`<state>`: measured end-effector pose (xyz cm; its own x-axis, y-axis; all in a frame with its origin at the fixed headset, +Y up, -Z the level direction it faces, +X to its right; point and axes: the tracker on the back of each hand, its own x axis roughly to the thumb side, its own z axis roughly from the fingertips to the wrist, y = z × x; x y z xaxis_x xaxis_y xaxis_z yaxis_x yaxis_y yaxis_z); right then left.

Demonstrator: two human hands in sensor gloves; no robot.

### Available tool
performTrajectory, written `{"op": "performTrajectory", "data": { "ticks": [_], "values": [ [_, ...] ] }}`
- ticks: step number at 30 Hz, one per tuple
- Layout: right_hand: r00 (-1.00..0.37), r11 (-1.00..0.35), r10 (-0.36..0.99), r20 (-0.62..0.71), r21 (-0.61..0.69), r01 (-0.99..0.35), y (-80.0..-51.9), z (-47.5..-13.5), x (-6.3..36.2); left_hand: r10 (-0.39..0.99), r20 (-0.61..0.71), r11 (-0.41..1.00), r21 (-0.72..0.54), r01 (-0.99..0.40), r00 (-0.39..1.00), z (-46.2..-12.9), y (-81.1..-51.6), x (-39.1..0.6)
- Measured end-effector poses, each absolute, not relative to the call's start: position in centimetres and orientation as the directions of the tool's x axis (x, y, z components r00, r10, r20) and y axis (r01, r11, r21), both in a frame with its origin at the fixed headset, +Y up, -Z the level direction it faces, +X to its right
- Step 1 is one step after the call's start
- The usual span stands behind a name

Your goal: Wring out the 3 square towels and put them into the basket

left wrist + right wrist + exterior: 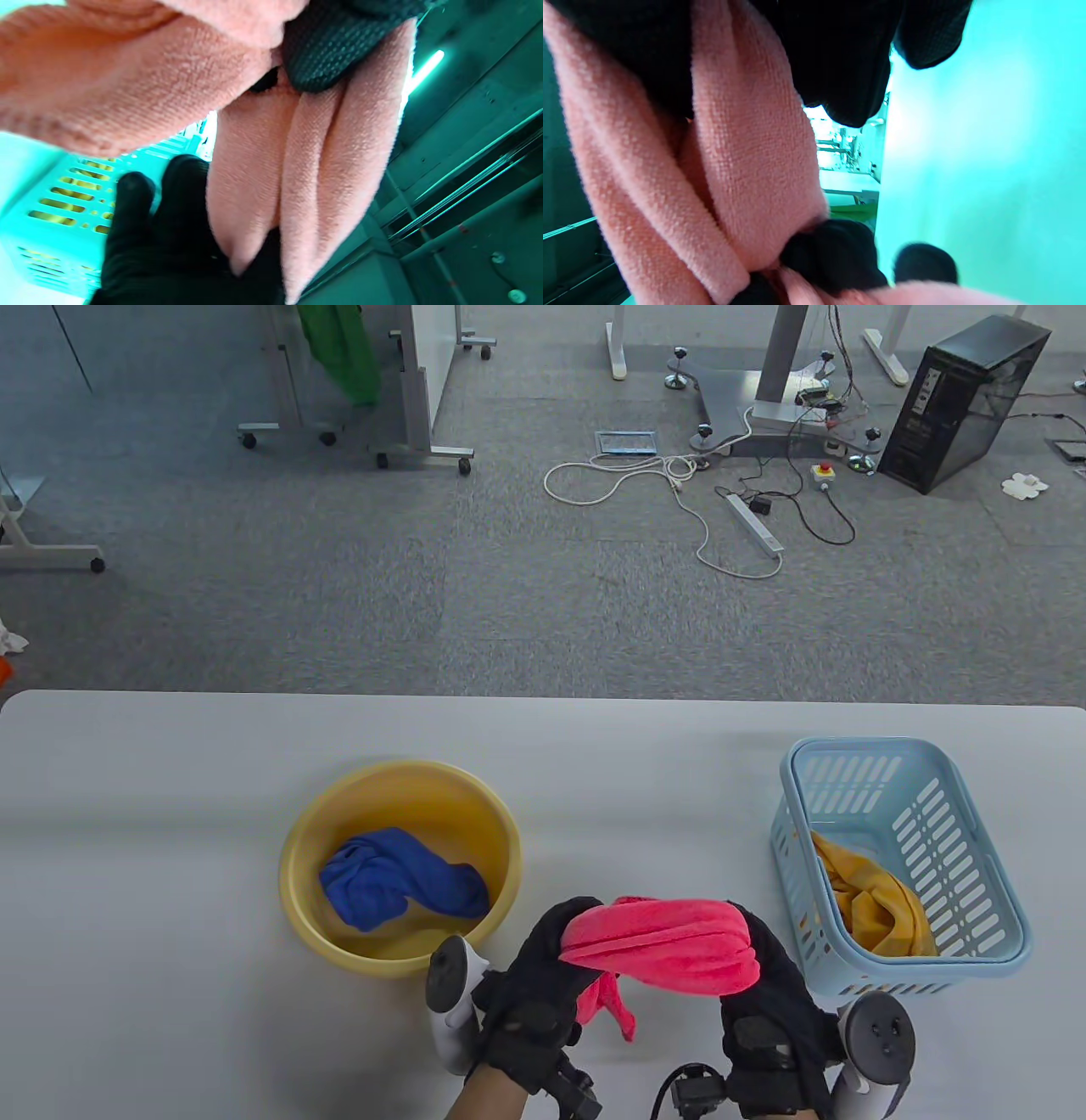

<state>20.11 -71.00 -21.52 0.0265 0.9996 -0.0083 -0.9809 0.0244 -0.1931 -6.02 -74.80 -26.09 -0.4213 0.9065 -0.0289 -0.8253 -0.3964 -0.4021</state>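
I grip the red towel (662, 946) with both my left hand (543, 976) and right hand (768, 984) above the table's near edge, its roll running left-right, the basket (976, 848) nearer my right.

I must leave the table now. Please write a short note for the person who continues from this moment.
Left hand and right hand: each grips one end of the pink towel, bunched into a roll and held above the table, between the basin and the basket.
Yellow towel: already in the blue basket.
Blue towel: in the yellow basin, untouched.
Left: finish wringing the pink towel, put it in the basket, then wring and move the blue towel.
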Motion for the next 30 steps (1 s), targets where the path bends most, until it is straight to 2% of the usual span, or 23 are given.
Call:
{"op": "performTrajectory", "data": {
  "ticks": [5,10,12,14,20,23,27,30],
  "values": [
    [-0.003,-0.007,0.998,-0.056,-0.072,-0.997,-71.5,-21.9,19.0,0.872,-0.027,-0.466,-0.345,-0.814,-0.488,-26.0,-74.7,-6.4],
    [-0.055,-0.054,0.998,-0.012,0.077,-0.996,-71.1,-22.3,18.3,0.85,-0.046,-0.51,-0.324,-0.797,-0.525,-26.1,-74.6,-7.1],
    [-0.138,-0.131,0.99,-0.035,0.163,-0.978,-70.6,-22.4,18.7,0.853,-0.054,-0.509,-0.309,-0.803,-0.52,-26.3,-74.6,-7.6],
    [-0.204,-0.202,0.979,0.012,0.216,-0.955,-70.0,-22.4,19.4,0.869,-0.026,-0.478,-0.297,-0.827,-0.494,-26.6,-74.5,-8.3],
    [-0.203,-0.228,0.965,0.165,0.155,-0.961,-67.6,-21.4,20.5,0.934,0.037,-0.341,-0.21,-0.916,-0.356,-26.4,-74.0,-9.7],
    [-0.29,-0.34,0.919,0.268,0.161,-0.927,-66.4,-21.0,19.7,0.947,0.042,-0.301,-0.229,-0.926,-0.319,-26.2,-73.9,-9.0],
    [-0.372,-0.434,0.884,0.281,0.203,-0.878,-66.6,-20.9,18.4,0.944,0.035,-0.304,-0.287,-0.908,-0.327,-25.9,-73.7,-7.9],
    [-0.366,-0.423,0.893,0.263,0.21,-0.882,-67.2,-21.2,17.7,0.943,0.049,-0.298,-0.321,-0.899,-0.33,-25.7,-73.5,-7.4]
  ]
}}
